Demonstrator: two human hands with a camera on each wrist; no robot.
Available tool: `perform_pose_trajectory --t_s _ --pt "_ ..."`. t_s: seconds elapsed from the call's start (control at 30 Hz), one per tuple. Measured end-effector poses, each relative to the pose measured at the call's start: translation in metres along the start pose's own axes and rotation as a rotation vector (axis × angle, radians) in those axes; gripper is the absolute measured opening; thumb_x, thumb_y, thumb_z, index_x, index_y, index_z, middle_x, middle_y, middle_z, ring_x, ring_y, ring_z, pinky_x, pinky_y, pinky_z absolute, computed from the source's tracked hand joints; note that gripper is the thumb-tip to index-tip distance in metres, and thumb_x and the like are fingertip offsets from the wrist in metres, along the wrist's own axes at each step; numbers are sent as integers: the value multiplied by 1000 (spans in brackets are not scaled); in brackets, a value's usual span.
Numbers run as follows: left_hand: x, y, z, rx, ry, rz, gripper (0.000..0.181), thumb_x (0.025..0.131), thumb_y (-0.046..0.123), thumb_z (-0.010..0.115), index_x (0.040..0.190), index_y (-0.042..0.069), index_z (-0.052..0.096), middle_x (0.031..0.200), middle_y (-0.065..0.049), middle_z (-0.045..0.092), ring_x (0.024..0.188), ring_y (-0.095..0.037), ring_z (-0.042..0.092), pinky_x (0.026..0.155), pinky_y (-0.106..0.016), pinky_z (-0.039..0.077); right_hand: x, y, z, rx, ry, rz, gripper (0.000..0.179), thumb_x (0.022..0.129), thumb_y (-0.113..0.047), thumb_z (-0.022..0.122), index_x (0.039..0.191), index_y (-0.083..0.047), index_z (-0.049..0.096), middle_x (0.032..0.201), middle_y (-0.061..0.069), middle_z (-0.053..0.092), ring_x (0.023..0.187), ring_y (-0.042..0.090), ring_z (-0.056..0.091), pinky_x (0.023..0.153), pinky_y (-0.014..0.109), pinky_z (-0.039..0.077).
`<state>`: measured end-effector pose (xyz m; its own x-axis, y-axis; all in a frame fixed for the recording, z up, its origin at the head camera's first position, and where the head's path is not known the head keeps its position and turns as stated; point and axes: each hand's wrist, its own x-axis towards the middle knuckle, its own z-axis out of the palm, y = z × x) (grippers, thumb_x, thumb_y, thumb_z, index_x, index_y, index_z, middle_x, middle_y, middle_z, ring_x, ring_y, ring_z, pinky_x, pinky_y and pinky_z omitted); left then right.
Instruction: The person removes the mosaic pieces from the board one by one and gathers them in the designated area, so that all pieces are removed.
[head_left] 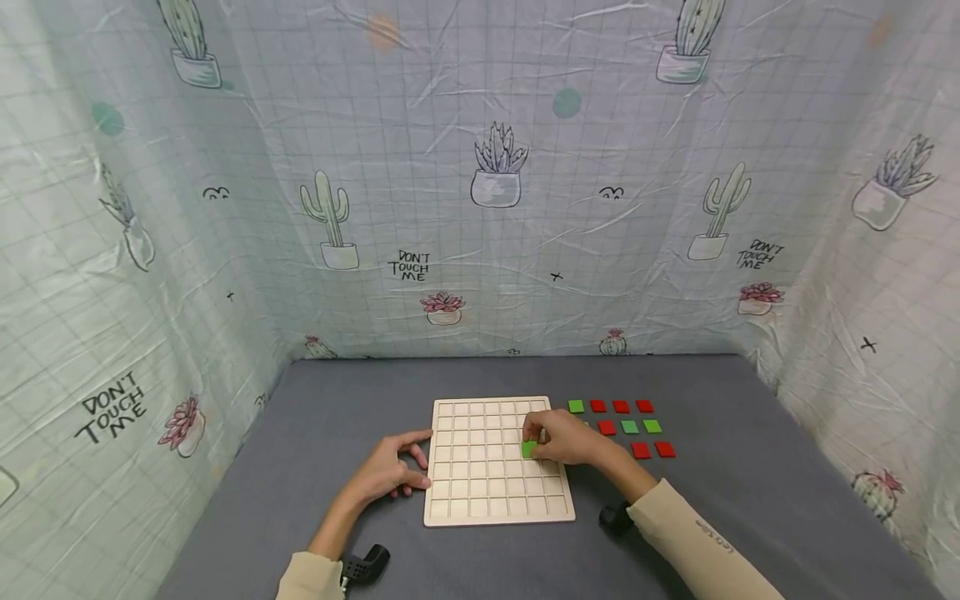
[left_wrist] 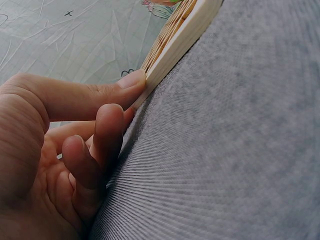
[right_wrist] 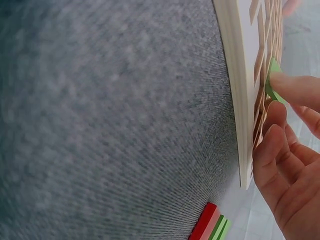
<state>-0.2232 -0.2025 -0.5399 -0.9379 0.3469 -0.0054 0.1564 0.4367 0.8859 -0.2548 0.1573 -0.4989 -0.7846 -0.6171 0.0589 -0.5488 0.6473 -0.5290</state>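
Note:
A pale wooden grid board (head_left: 480, 471) lies flat on the grey table, its visible cells bare apart from the spot under my right hand. That right hand (head_left: 567, 437) pinches a green square tile (head_left: 528, 450) between thumb and fingers over the board's right part. In the right wrist view the tile (right_wrist: 274, 82) stands tilted close against the grid, and the other fingers rest by the board's edge. My left hand (head_left: 386, 468) is at the board's left side, thumb and forefinger spread apart along it. The left wrist view has the thumb (left_wrist: 131, 80) touching the wooden edge (left_wrist: 172, 55).
Right of the board, loose red tiles (head_left: 621, 407) and green tiles (head_left: 630, 427) lie in rough rows, partly hidden behind the right hand. A patterned cloth (head_left: 495, 275) hangs around the table's back and sides. Each wrist wears a black camera (head_left: 366, 565).

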Motion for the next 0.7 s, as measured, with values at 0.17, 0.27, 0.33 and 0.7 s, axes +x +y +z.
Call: perform_pose_trajectory --t_s 0.17,0.27,0.33,0.7 --pt "1 -1 1 -7 -3 5 84 74 12 89 150 8 53 97 -13 66 52 -16 60 42 -31 44 -2 -2 -1 16 5 -18 12 94 -2 66 99 -13 69 91 0 71 68 6 54 64 23 47" --pt "0 -1 0 -6 -8 12 84 75 12 89 150 8 53 97 -13 66 52 -16 60 42 -31 44 -3 -1 0 29 9 -25 15 95 -1 62 99 -13 70 91 0 72 64 5 51 61 23 45" --pt "0 -1 0 -8 -9 15 84 75 12 89 151 7 53 97 -13 66 52 -16 60 42 -30 44 -3 -1 0 36 13 -30 15 95 -1 62 99 -14 70 92 1 73 63 4 50 60 22 44" --pt "0 -1 0 0 -3 17 83 75 10 88 151 8 53 95 -9 66 52 -16 61 42 -31 45 -18 -2 -10 114 39 -63 11 96 -1 64 100 -9 70 90 7 71 61 8 51 60 23 45"
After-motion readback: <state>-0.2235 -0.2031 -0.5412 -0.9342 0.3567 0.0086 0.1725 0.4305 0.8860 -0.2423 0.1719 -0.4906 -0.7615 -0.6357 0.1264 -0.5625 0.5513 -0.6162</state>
